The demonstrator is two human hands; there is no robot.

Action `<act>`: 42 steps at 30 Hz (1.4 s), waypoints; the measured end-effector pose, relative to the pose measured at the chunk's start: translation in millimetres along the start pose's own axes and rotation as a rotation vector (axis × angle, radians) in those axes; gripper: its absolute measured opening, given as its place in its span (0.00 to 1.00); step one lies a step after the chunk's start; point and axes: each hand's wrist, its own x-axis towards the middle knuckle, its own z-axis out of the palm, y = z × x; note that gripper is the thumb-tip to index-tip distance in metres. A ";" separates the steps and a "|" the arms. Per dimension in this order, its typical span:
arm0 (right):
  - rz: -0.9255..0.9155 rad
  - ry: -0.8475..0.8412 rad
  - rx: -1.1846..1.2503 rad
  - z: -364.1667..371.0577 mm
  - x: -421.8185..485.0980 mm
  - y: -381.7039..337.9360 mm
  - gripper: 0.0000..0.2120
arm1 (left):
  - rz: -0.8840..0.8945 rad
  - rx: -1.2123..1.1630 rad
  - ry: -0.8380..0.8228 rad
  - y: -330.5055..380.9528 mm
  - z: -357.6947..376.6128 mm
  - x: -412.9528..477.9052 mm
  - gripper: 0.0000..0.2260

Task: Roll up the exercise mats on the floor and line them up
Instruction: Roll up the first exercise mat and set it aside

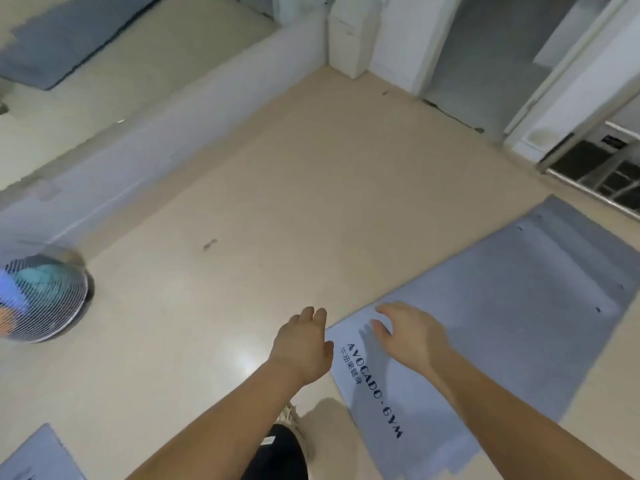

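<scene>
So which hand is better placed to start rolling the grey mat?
Probably the right hand: it hovers open over the printed end of the grey mat, while the left hand is mostly over bare floor beside its corner.

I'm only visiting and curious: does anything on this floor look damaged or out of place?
Only small things. The grey exercise mat printed AVOCADO GYM has a few small dark marks near its far end, perhaps dents or holes. A dark scuff marks the beige floor left of it. Nothing is spilled.
</scene>
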 end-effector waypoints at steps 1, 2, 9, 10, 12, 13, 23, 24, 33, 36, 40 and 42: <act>0.047 0.015 0.029 1.3 1.1 7.8 0.20 | 0.049 0.019 -0.027 6.2 1.5 9.6 0.25; 0.088 0.022 0.061 3.9 -0.3 17.3 0.20 | 0.098 0.038 -0.058 14.1 7.2 16.8 0.25; 0.330 0.034 0.249 77.7 -43.8 92.6 0.20 | 0.390 0.175 -0.264 50.5 84.7 59.2 0.27; 0.383 0.031 0.311 92.5 -53.2 99.9 0.20 | 0.425 0.212 -0.299 51.5 94.6 66.1 0.27; 0.498 0.041 0.419 122.1 -68.7 109.2 0.21 | 0.482 0.271 -0.365 50.4 114.5 84.1 0.29; 0.554 0.039 0.444 135.8 -72.2 111.4 0.21 | 0.506 0.306 -0.397 47.4 124.1 96.6 0.29; 0.742 0.032 0.569 323.2 55.7 136.0 0.20 | 0.798 0.713 -0.500 -25.2 266.6 268.2 0.29; 0.740 0.027 0.579 352.0 73.0 142.7 0.21 | 0.832 0.756 -0.489 -32.9 284.9 287.5 0.29; 0.625 -0.159 0.484 587.1 185.5 229.3 0.21 | 1.312 1.157 -0.327 -105.1 460.6 487.0 0.17; 0.550 -0.217 0.387 629.6 211.8 250.5 0.22 | 1.311 1.119 -0.366 -122.5 507.7 513.6 0.21; 0.542 -0.135 0.391 670.6 237.2 243.7 0.19 | 1.211 1.113 -0.388 -157.3 555.1 520.6 0.46; 0.567 -0.080 0.479 688.4 241.4 230.9 0.21 | 1.195 1.185 -0.335 -171.4 567.5 513.0 0.54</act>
